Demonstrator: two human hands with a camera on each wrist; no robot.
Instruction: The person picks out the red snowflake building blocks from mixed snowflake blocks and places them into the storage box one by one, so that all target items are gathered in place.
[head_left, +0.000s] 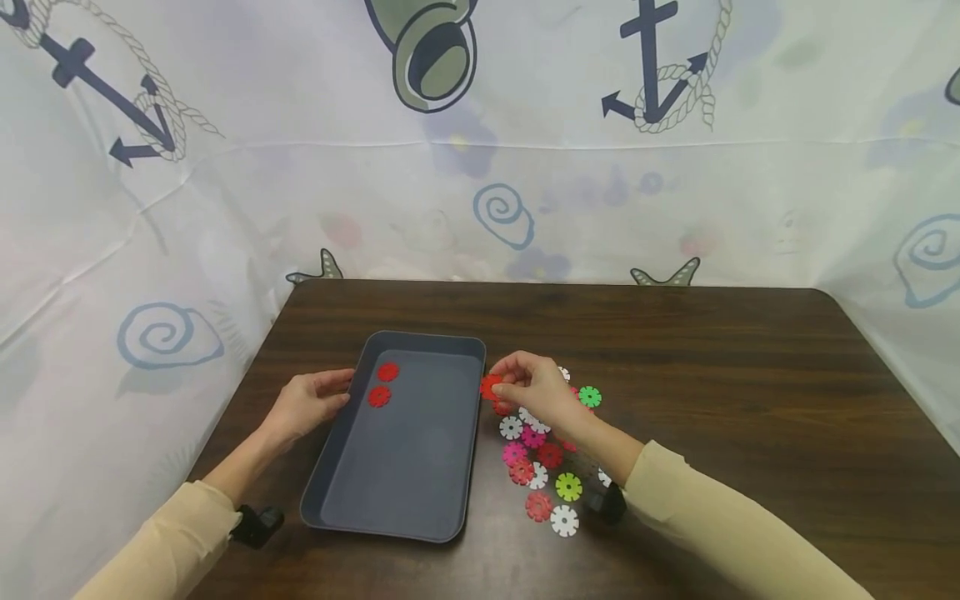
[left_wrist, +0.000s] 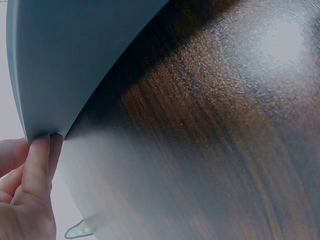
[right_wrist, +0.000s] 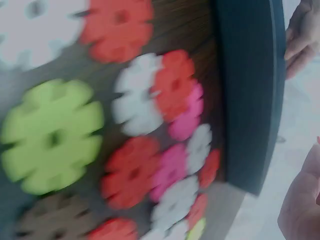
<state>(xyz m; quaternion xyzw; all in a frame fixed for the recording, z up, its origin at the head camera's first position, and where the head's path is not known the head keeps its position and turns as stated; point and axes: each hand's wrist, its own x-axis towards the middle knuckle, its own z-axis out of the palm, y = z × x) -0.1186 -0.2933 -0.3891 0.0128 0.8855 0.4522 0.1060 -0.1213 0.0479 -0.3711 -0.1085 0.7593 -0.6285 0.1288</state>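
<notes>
- Red disc [head_left: 491, 387] pinched in right hand [head_left: 534, 395], held just off tray's right rim, near far-right corner of tray; toothed edge, flat, thin, so fingertip pinch suits it.
- Right hand: thumb + fingers curled round disc, wrist low over table; forearm lies across the pile, hiding some pcs.
- Two more red discs [head_left: 383, 384] flat on tray floor, near far-left corner, close together, prob. not touching; rest of tray floor bare.
- Tray [head_left: 405, 467]: dark grey, shallow, rounded corners, on left half of table, long side running front to back, slightly skewed.
- Left hand [head_left: 311, 403] at tray's left rim, far end; fingertips [left_wrist: 42, 150] pressed to outer wall in left wrist view, seemingly to steady tray; fingers fairly straight, not wrapped round anything.
- Pile of discs [head_left: 542, 454] just right of tray, near its right edge: red, pink, white, lime, green; some overlap, most lie flat. Right wrist view blurred but shows same mix packed right beside tray wall [right_wrist: 250, 100].
- Green disc [head_left: 590, 397] at pile's far-right fringe, apart from the reds.
- Table [head_left: 712, 375]: dark wood grain, right half bare of pcs; sea-print cloth hung behind + at sides.
</notes>
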